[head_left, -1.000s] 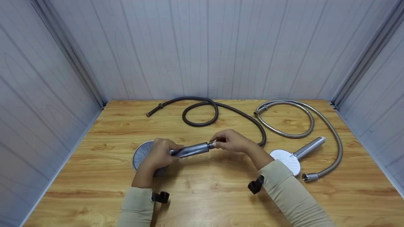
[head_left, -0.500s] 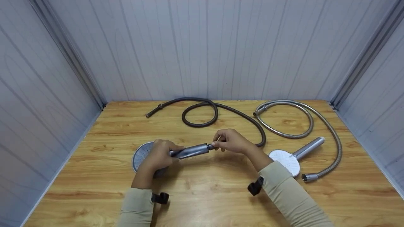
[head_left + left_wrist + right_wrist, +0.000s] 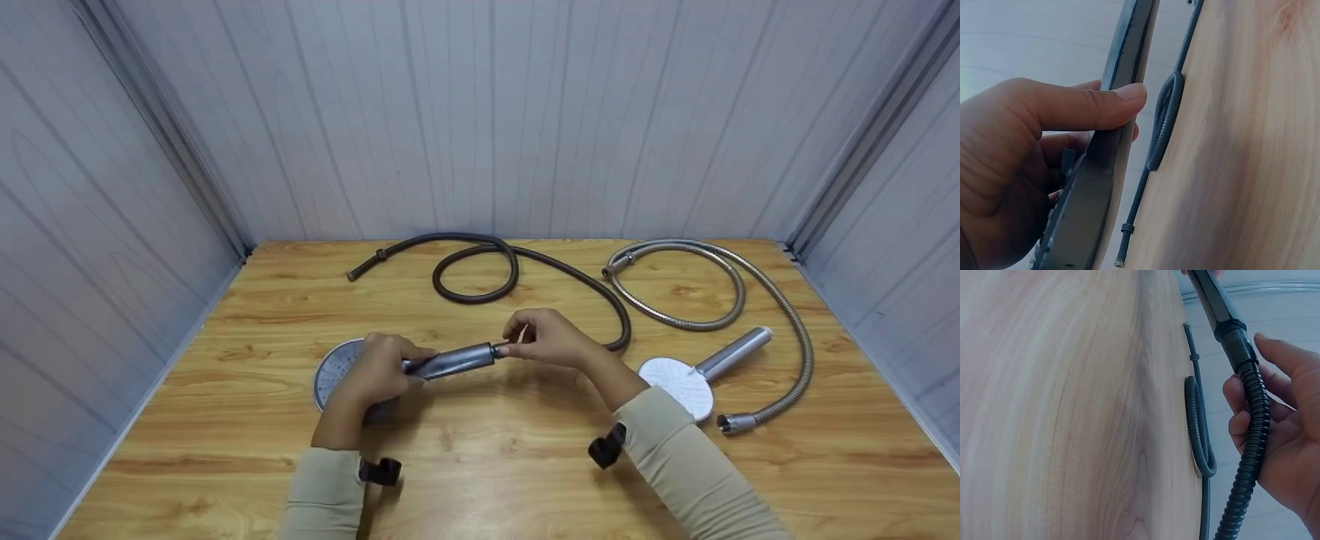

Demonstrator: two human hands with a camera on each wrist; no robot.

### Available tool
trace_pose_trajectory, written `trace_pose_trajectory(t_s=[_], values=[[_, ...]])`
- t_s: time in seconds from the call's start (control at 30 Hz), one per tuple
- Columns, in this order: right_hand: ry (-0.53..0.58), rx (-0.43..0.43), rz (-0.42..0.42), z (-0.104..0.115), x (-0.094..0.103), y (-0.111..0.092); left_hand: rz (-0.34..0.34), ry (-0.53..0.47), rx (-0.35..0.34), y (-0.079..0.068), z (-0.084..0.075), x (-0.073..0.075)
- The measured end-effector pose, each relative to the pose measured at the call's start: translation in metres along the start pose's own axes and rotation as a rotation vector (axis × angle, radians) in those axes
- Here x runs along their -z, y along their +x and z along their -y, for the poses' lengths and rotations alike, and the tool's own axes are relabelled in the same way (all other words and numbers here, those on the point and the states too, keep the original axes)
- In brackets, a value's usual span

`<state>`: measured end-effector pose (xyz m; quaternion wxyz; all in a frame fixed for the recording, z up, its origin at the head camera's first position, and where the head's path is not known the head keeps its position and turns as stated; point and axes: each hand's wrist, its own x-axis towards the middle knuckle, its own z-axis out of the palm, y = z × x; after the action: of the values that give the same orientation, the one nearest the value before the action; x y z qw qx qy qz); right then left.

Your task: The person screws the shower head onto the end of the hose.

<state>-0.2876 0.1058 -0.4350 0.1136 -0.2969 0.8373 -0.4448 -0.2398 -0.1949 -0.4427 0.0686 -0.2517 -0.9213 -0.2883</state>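
Observation:
Gripped by the handle, a dark grey shower head [image 3: 459,361] lies in my left hand [image 3: 377,367], its round spray face partly hidden behind the hand. In the left wrist view the thumb [image 3: 1100,107] presses across the handle, with fingers curled behind. My right hand [image 3: 553,337] holds the end of a black ribbed shower hose [image 3: 1248,467]. The hose's smooth connector [image 3: 1239,349] sits in line against the handle's end. Fingers of that hand curl round the hose just below the connector, and the thumb tip is right beside the connector.
The rest of the black hose loops across the table [image 3: 465,480] behind the hands. To the right lie a silver shower head [image 3: 679,386] with a white face and a coiled silver hose [image 3: 804,352]. Panel walls [image 3: 480,120] enclose the back and sides.
My right fingers and thumb have shifted slightly around the hose end, the hand moving a touch left. My left hand and the shower head have stayed nearly still.

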Motion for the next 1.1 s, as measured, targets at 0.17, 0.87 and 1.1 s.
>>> trace_pose_trajectory(t_s=[0.17,0.87,1.1], values=[[-0.032,0.030,0.004,-0.0005,0.0000,0.0004,-0.006,-0.014,0.006,-0.0004,-0.0006,0.0008],[0.003,0.040,-0.010,-0.0016,-0.0020,-0.0021,-0.001,-0.001,-0.003,0.0002,-0.0025,0.0024],[0.013,0.040,-0.004,-0.0025,-0.0029,-0.0019,0.005,0.011,0.004,0.0002,-0.0031,0.0033]])
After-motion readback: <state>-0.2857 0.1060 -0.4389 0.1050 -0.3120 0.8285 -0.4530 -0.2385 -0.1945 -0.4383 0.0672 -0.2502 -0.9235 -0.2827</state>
